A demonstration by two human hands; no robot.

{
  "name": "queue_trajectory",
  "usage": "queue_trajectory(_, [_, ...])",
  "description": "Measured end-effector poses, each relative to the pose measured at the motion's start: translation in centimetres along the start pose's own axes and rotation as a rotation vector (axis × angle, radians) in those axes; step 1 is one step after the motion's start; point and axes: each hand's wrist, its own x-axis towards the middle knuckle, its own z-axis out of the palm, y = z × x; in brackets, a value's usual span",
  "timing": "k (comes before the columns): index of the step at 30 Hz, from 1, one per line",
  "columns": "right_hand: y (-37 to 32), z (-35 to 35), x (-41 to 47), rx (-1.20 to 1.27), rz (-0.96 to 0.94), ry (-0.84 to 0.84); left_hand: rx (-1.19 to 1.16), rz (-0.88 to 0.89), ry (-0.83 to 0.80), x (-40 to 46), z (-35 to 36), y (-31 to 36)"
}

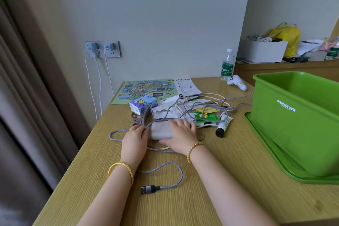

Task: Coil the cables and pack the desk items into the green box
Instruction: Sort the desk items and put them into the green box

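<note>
Two hands are on a wood desk (229,180); the left hand (134,138) pinches a purple cable (166,168) between its thumb and fingers, just left of a grey power bank (160,130); the right hand (180,134) lies flat on the power bank with its fingers straight and a little spread; it presses down and does not curl round it. The left wrist has a gold bangle (122,169); the right wrist has a bead bracelet (193,150).

The purple cable runs in loops; one loop lies near the front of the desk and ends in a black plug (149,189); more of it goes up over the pile behind the hands. A white cable (211,97) is mixed in with it there.

In the pile are a tissue pack (144,103), some papers (165,113), a green packet (206,116) and a small tube (223,125) with a black cap. Behind them lies a map (145,89); a water bottle (227,65) and a white controller (237,82) are near the back edge.

The green box (293,121) is on the right side of the desk, open on top, tilted, sitting on its green lid (275,154); it is well apart from the hands.

On the wall is a socket (102,49) with chargers plugged in.
</note>
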Motion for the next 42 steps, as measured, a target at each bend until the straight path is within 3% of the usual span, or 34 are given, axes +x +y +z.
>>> queue_trajectory(3, [0.5,-1.0,1.3,-0.056,0.025,-0.136,-0.042,-0.022,0.068,-0.2,-0.2,0.2])
queue_trajectory(5, [0.6,-1.1,1.3,-0.058,0.015,-0.132,-0.069,-0.042,0.096,-0.2,-0.4,0.2])
queue_trajectory(12, [0.7,-0.4,-0.2,0.116,0.006,0.147,-0.12,-0.076,0.115,0.3,-0.6,-0.2])
queue_trajectory(17, [0.1,-1.6,-0.3,0.62,0.148,0.367,-0.083,-0.049,0.028,0.3,-0.2,-0.4])
queue_trajectory(19, [0.1,-1.9,-0.3,0.689,0.164,0.412,-0.107,0.01,0.11,0.1,-0.3,0.1])
queue_trajectory(21, [-0.1,-2.1,-0.4,0.637,0.101,0.465,-0.244,0.11,0.196,-0.3,-0.7,1.1])
queue_trajectory(23, [-0.4,-1.9,-0.5,0.537,0.002,0.5,-0.45,0.139,0.11,-0.7,-0.9,2.0])
queue_trajectory(25, [-0.8,-1.7,-0.6,0.432,-0.099,0.477,-0.603,0.07,0.021,-0.9,-0.8,2.5])
queue_trajectory(28, [-1.2,-1.3,-0.8,0.323,-0.187,0.437,-0.61,0.005,0.041,-0.5,-0.8,2.0])
queue_trajectory(31, [-1.3,-1.2,-1.1,0.407,-0.195,0.366,-0.683,-0.003,0.045,-0.2,-1.1,1.6])
queue_trajectory(36, [-1.8,-2.4,-1.0,0.829,-0.028,0.282,-0.911,0.053,0.103,0.3,-1.9,0.9])
queue_trajectory(42, [-2.4,-6.6,-0.3,0.633,-0.094,0.384,-1.149,0.075,0.001,2.0,-3.8,3.4])
